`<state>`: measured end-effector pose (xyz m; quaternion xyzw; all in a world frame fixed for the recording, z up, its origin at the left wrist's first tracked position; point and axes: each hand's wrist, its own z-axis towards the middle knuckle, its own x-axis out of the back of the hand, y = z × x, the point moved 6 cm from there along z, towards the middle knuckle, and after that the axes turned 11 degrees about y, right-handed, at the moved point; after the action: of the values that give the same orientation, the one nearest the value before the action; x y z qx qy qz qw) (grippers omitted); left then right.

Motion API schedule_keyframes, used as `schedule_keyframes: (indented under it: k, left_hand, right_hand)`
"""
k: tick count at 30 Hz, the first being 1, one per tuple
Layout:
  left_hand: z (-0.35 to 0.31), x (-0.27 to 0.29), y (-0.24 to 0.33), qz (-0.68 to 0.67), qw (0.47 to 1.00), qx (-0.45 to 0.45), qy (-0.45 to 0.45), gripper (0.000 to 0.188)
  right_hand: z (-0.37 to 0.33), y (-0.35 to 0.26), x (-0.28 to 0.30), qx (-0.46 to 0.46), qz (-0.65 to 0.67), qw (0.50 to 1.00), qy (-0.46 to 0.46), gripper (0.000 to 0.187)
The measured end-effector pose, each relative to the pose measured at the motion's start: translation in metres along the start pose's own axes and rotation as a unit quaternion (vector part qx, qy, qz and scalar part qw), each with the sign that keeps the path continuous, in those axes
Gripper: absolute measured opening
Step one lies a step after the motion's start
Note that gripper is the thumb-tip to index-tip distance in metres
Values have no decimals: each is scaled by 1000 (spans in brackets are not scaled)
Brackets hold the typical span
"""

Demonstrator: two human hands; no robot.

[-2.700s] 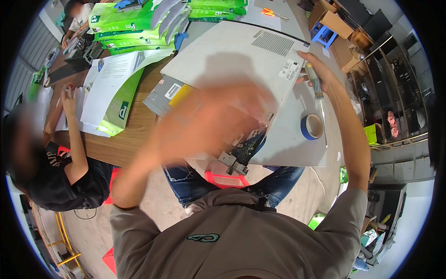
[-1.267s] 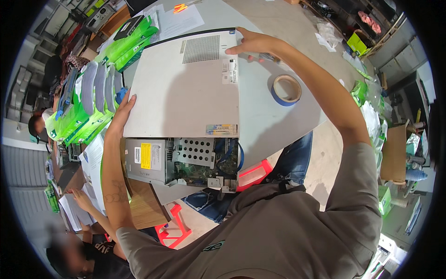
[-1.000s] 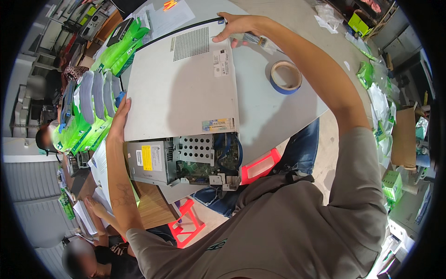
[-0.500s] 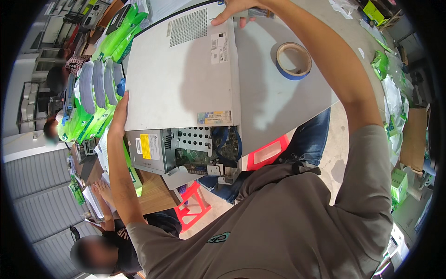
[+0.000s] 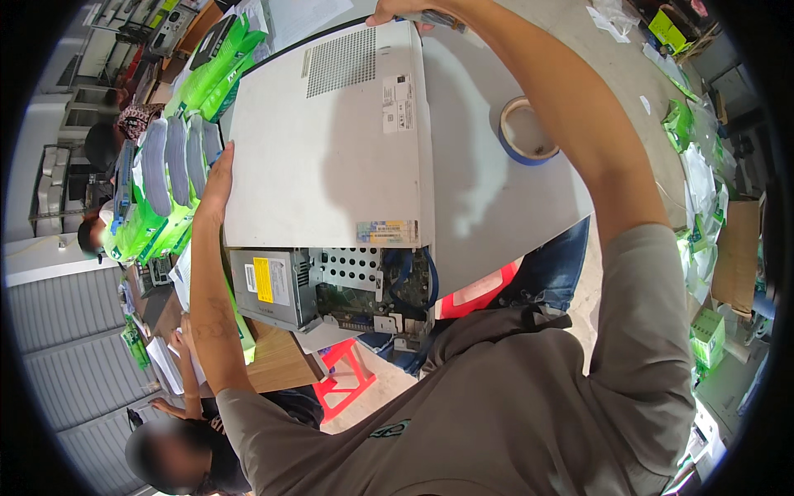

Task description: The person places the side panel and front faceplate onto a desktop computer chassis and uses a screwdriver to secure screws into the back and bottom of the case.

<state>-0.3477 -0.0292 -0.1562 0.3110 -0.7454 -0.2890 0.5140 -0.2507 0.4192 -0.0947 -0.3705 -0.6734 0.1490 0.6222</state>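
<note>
A desktop computer lies on its side on the grey table, its white side panel slid partly toward the far side. At the near end the uncovered inside shows a power supply with a yellow label, a perforated metal bracket, a circuit board and blue cables. My left hand grips the panel's left edge, fingers partly hidden along its side. My right hand is closed around the far right corner, thumb on top, other fingers mostly hidden. A small greyish thing lies by my right wrist; its kind is unclear.
A tape roll lies on the grey table to the right. Green-and-white packages crowd the left side. Red stools stand below the table edge. Another person sits at the lower left, hands near papers.
The computer and tape roll appear slightly lower in the picture. The panel still covers about the same part of the case. Both my hands keep their hold; the other person's hands have shifted.
</note>
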Motion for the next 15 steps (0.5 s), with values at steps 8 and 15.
schedule_keyframes:
  k: [8,15]
  left_hand:
    - [-24,4,25,119,987,-69,81,70]
    - [-244,-20,62,232,834,-377,329,29]
  right_hand:
    - [36,13,-12,181,-100,978,20,53]
    - [41,9,-6,223,-191,956,-12,59]
